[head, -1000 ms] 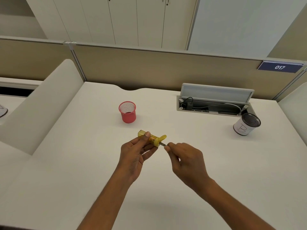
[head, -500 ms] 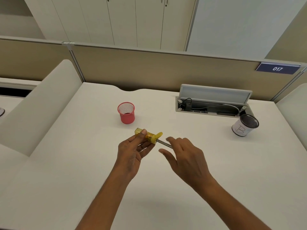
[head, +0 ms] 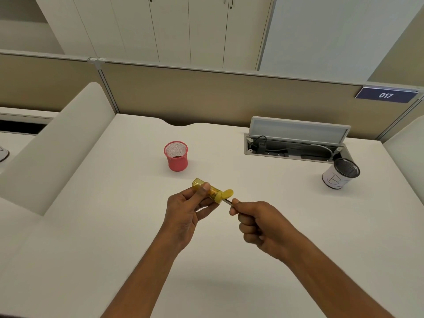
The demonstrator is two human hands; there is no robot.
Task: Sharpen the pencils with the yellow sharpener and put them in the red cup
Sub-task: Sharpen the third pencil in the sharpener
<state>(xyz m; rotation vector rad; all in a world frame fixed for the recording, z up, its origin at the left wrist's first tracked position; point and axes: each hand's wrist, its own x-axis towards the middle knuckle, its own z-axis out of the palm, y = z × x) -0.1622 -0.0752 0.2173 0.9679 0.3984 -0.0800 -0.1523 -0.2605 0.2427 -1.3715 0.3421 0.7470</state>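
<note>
My left hand (head: 187,211) grips the yellow sharpener (head: 214,192) above the middle of the white desk, thumb on top of its clear yellow body. A short grey stretch of a pencil (head: 227,202) sticks out of the sharpener's right end. My right hand (head: 257,222) is closed around the pencil, thumb and forefinger pinching it close to the sharpener; the rest of the pencil is hidden in the fist. The red mesh cup (head: 176,156) stands upright beyond the sharpener, slightly to the left, and apart from both hands.
A white cup with a black mesh rim (head: 341,172) stands at the right. Behind it lies an open cable tray (head: 296,145) with its lid raised. A tan partition (head: 206,97) runs along the back, and white side dividers (head: 55,143) bound the desk.
My right hand, spread open over the pencil half a second ago, has closed into a fist on it near the sharpener. The left hand and sharpener have barely shifted.
</note>
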